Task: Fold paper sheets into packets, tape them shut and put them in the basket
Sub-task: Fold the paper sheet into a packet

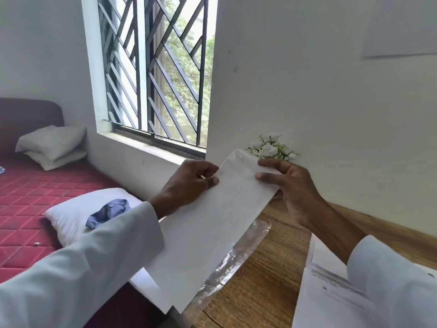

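A long white folded paper packet (208,233) is held up in the air over the left end of the wooden table (267,280). My left hand (189,183) pinches its upper left edge. My right hand (288,188) grips its upper right corner, fingers on the front. Clear tape (243,157) shines across the packet's top end, and a strip of clear tape (234,259) hangs loose along its lower right edge. No basket is in view.
A stack of printed paper sheets (331,294) lies on the table at the lower right, partly under my right sleeve. White artificial flowers (272,146) stand behind the packet by the wall. A red mattress (35,204) with pillows (75,218) lies to the left, below a barred window (156,72).
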`<control>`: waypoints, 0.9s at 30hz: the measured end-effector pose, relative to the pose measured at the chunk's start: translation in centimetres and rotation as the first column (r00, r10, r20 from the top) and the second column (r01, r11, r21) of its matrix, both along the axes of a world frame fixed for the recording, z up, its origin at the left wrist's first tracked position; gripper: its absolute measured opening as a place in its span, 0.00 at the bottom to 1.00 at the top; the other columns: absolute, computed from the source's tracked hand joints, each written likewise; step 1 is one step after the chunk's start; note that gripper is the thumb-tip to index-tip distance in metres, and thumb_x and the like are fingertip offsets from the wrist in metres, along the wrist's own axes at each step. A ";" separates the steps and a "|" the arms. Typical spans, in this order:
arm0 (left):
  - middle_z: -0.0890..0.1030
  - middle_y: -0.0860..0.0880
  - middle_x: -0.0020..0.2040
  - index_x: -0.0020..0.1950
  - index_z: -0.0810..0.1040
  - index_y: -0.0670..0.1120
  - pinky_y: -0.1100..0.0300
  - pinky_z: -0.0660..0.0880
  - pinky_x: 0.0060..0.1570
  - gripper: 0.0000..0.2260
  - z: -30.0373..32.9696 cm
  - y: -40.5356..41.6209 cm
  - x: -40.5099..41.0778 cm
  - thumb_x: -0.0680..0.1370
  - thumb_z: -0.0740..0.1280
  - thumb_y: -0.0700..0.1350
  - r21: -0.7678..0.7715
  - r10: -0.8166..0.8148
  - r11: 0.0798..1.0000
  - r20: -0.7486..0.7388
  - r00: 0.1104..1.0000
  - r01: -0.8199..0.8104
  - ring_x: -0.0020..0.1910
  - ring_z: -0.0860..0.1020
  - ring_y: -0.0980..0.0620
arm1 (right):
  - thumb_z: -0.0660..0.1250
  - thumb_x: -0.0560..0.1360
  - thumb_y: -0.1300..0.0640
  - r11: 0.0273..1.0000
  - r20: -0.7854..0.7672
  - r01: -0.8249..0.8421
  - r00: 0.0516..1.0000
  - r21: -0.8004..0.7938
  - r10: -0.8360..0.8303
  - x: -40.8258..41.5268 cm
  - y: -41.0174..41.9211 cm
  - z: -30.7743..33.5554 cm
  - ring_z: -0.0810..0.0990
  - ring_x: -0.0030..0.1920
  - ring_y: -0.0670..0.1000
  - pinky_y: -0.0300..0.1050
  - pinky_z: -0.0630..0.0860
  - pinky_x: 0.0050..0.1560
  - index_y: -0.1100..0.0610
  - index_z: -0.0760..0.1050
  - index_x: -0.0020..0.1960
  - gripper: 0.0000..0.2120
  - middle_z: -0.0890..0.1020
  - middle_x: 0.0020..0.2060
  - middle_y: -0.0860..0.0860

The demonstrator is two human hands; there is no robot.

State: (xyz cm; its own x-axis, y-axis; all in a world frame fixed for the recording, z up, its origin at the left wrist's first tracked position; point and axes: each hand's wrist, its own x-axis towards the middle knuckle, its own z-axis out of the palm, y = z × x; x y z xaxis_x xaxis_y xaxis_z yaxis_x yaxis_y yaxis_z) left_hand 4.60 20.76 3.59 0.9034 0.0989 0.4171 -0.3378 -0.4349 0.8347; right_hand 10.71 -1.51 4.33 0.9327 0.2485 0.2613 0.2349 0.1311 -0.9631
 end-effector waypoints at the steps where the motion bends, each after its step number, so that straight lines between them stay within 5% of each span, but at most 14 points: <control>1: 0.80 0.50 0.36 0.41 0.84 0.48 0.56 0.75 0.39 0.09 0.3 -0.2 0.4 0.76 0.69 0.36 0.024 -0.024 0.999 0.006 1.000 0.024 0.35 0.76 0.51 | 0.77 0.66 0.66 1.000 0.022 0.021 1.000 0.000 -0.021 -0.2 -0.6 0.4 0.85 0.48 0.57 0.54 0.83 0.42 0.56 0.84 0.52 0.16 0.86 0.53 0.54; 4: 0.80 0.49 0.37 0.46 0.84 0.43 0.57 0.75 0.38 0.05 1.2 -1.6 1.8 0.77 0.69 0.36 0.139 -0.072 0.988 0.034 0.997 0.066 0.35 0.76 0.52 | 0.77 0.65 0.67 0.994 0.099 0.102 0.990 -0.028 -0.099 -0.8 -2.9 1.3 0.85 0.44 0.53 0.42 0.79 0.33 0.57 0.83 0.53 0.18 0.86 0.50 0.55; 8: 0.75 0.51 0.36 0.45 0.81 0.39 0.61 0.69 0.37 0.05 1.9 -5.3 4.0 0.77 0.68 0.39 0.343 -0.143 0.932 0.056 0.988 0.116 0.35 0.70 0.55 | 0.78 0.65 0.68 0.947 0.255 0.280 0.938 -0.156 -0.236 -1.8 -6.9 1.6 0.84 0.39 0.50 0.39 0.78 0.35 0.56 0.81 0.56 0.22 0.85 0.43 0.58; 12: 0.72 0.53 0.34 0.34 0.77 0.47 0.59 0.68 0.40 0.10 2.4 -9.5 6.1 0.76 0.69 0.40 0.463 -0.257 0.865 0.076 0.963 0.195 0.35 0.69 0.55 | 0.78 0.64 0.64 0.849 0.363 0.454 0.865 -0.270 -0.347 -3.6 -10.5 1.8 0.82 0.39 0.51 0.43 0.78 0.38 0.55 0.82 0.46 0.12 0.85 0.39 0.52; 17: 0.84 0.48 0.43 0.48 0.84 0.46 0.61 0.73 0.44 0.06 3.2 -15.0 6.6 0.78 0.68 0.38 0.485 -0.460 0.789 0.060 0.886 0.377 0.39 0.76 0.58 | 0.78 0.66 0.62 0.805 0.274 0.494 0.865 -0.328 -0.420 -6.3 -15.4 1.2 0.85 0.43 0.60 0.58 0.82 0.47 0.59 0.83 0.43 0.08 0.87 0.40 0.56; 23: 0.85 0.51 0.47 0.51 0.84 0.48 0.60 0.77 0.49 0.06 2.8 -18.7 6.7 0.79 0.68 0.40 0.470 -0.598 0.718 0.037 0.801 0.514 0.48 0.82 0.53 | 0.74 0.72 0.59 0.901 0.028 0.268 0.961 -0.342 -0.275 -9.1 -19.0 0.0 0.87 0.48 0.54 0.51 0.83 0.51 0.58 0.83 0.56 0.13 0.87 0.48 0.53; 27: 0.83 0.59 0.44 0.52 0.85 0.47 0.65 0.72 0.48 0.06 2.0 -20.1 6.9 0.78 0.68 0.41 0.487 -0.645 0.685 0.058 0.762 0.542 0.46 0.79 0.63 | 0.73 0.73 0.54 0.878 0.029 0.313 0.945 -0.362 -0.325 -9.4 -19.6 -1.5 0.86 0.49 0.52 0.51 0.81 0.55 0.56 0.84 0.54 0.11 0.87 0.47 0.52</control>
State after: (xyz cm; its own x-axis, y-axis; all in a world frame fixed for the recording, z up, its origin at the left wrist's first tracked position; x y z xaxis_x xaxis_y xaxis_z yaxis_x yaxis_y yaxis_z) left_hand 11.47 0.67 5.57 0.5946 -0.6564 0.4643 -0.7885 -0.3632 0.4964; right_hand 1.35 -21.13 2.81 0.9835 0.0070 0.1807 0.1744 -0.2993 -0.9381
